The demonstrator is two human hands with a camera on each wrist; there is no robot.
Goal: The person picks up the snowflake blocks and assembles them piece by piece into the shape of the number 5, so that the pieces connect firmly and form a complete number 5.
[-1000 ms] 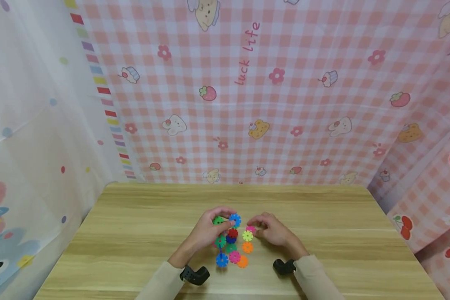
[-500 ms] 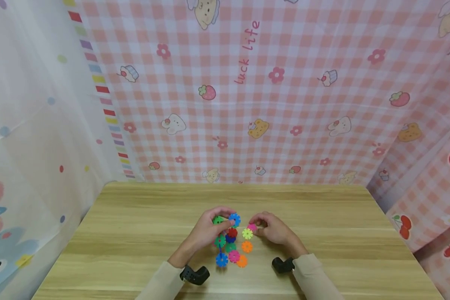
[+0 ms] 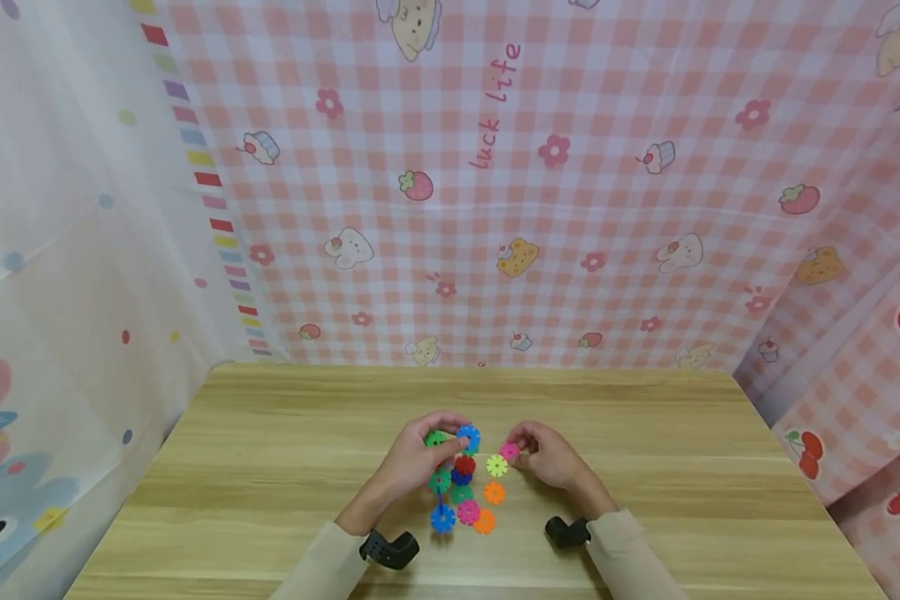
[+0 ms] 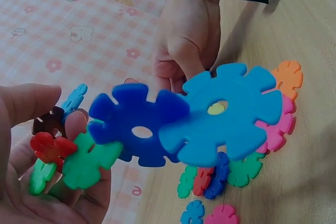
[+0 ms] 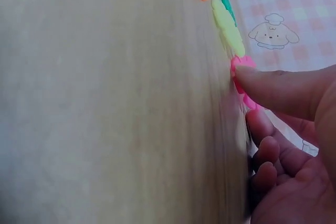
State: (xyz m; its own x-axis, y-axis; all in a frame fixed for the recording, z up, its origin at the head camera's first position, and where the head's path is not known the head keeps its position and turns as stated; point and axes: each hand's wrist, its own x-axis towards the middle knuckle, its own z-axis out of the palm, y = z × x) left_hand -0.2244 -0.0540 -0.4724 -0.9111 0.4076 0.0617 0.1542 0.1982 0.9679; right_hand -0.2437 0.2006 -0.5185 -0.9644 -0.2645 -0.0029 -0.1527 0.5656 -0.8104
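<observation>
My left hand point(image 3: 416, 458) holds a linked cluster of notched plastic flower discs. In the left wrist view its fingers curl round a red disc point(image 4: 51, 148) and a green disc point(image 4: 86, 169). A dark blue disc point(image 4: 123, 137) and a light blue disc point(image 4: 244, 108) stick out from that cluster towards the camera. My right hand point(image 3: 546, 457) pinches a pink disc point(image 3: 509, 451) at the table top, the thumb point(image 5: 278, 90) on its upper face. Beside the pink disc lies a yellow disc point(image 3: 497, 466); whether the two touch is unclear.
Loose discs lie on the wooden table point(image 3: 307, 400) between my forearms: an orange disc point(image 3: 494, 493), another orange disc point(image 3: 485, 522), a pink one point(image 3: 468, 512) and several more. Each wrist carries a black camera mount. A checked cloth point(image 3: 607, 208) hangs behind the table.
My right hand has moved slightly away from me and to the right, bringing the pink disc along. The yellow disc has shifted slightly away from me. My left hand stays about where it was.
</observation>
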